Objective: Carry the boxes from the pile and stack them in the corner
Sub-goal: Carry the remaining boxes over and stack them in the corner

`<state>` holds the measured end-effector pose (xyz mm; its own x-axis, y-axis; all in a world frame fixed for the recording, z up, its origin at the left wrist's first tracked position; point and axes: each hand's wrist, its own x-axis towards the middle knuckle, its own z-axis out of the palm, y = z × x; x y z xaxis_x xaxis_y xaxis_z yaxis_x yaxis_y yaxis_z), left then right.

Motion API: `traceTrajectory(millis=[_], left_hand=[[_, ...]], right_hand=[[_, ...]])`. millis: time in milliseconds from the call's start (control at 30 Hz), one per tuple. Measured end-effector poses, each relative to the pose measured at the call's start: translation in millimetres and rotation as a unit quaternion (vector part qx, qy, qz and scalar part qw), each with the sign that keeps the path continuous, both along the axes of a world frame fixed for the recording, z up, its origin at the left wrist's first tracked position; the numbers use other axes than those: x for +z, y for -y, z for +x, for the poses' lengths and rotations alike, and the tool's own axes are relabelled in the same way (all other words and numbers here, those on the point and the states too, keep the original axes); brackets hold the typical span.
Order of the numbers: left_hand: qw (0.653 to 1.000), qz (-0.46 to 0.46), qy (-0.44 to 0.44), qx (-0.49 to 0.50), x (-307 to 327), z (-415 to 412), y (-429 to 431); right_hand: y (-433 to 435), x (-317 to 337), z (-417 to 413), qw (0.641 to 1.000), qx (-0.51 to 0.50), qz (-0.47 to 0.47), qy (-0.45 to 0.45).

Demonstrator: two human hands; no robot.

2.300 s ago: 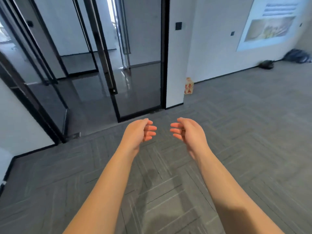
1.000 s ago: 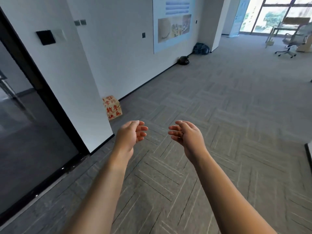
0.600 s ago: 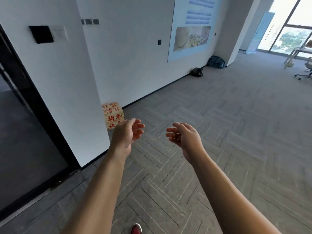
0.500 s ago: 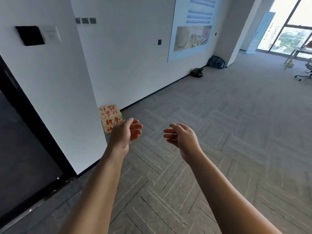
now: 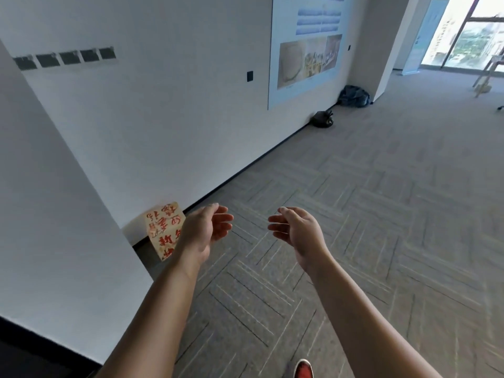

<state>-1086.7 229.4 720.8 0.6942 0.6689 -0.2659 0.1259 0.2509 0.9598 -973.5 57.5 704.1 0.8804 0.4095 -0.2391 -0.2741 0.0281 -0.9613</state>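
Observation:
A tan cardboard box [image 5: 161, 230] with red characters sits on the carpet in the corner where a white pillar meets the long wall. My left hand [image 5: 206, 230] hovers in front of the box's right side, fingers relaxed, holding nothing. My right hand [image 5: 298, 230] is level with it, a hand's width to the right, palm turned inward, also empty. Both forearms stretch out ahead of me. No pile of boxes is in view.
A white pillar [image 5: 49, 214] stands close on the left. Two dark bags [image 5: 323, 118] [image 5: 354, 96] lie by the far wall under a poster [image 5: 305, 47]. Grey carpet [image 5: 381, 200] runs right toward windows. A red shoe tip [image 5: 303, 369] shows at the bottom.
The view has swung right from the glass doors to the long wall and moved closer to the box. Both hands stay raised and empty, the left now overlapping the box.

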Motion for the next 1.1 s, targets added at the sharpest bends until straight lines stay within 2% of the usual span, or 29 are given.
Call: traceTrajectory(millis=[233, 433, 567, 833, 1100], left_hand=[[0.995, -0.019, -0.026, 0.099, -1, 133, -89], [0.974, -0.034, -0.033, 0.220, 17, 181, -179], [0.958, -0.034, -0.030, 0.284, 4, 203, -259], [0.947, -0.050, -0.044, 0.314, -33, 251, -431], [0.937, -0.050, -0.067, 0.340, -42, 315, -555]], right_hand=[[-112, -9, 159, 0.994, 0.105, -0.013, 0.011], [-234, 7, 241, 0.980, 0.195, -0.032, 0.023], [-329, 4, 278, 0.966, 0.249, -0.045, 0.045], [-515, -10, 334, 0.938, 0.323, -0.090, 0.088], [-662, -32, 401, 0.923, 0.358, -0.106, 0.089]])
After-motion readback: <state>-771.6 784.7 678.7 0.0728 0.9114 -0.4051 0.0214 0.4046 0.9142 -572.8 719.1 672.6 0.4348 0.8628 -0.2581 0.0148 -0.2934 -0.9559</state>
